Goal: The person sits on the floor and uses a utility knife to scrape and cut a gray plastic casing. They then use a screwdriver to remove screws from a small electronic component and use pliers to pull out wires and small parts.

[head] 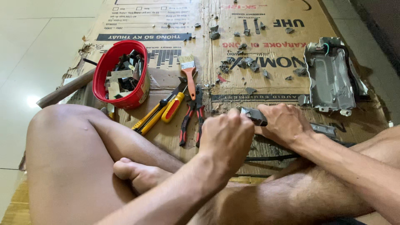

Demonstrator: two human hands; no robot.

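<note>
Cardboard (pixel 266 79), flattened on the floor, is taken as the landmark for everything seen. At its near edge, a dark grey metal part (pixel 255 116) is gripped by both hands. The left hand (pixel 227 139) is closed in a fist over the near end of the part, its grip tight, though what lies inside the fist cannot be told. The right hand (pixel 284 123) is pressed down on the part just beside the left, fingers curled over it, so its grip is also closed on the part. A flat grey strip (pixel 323 129) is seen emerging beyond the right hand, and a black cable (pixel 271 158) is laid beneath the wrists.

On the cardboard's left side, a red bowl (pixel 121 75) filled with scraps is stood. Just right of the bowl, yellow-handled tools (pixel 160 112), red-and-black pliers (pixel 191 118) and a paintbrush (pixel 188 73) with an orange handle are laid together. Toward the cardboard's right edge, a bent grey metal housing (pixel 331 81) is rested, well apart from the hands. Small dark fragments (pixel 241 62) are scattered across the cardboard's middle.
</note>
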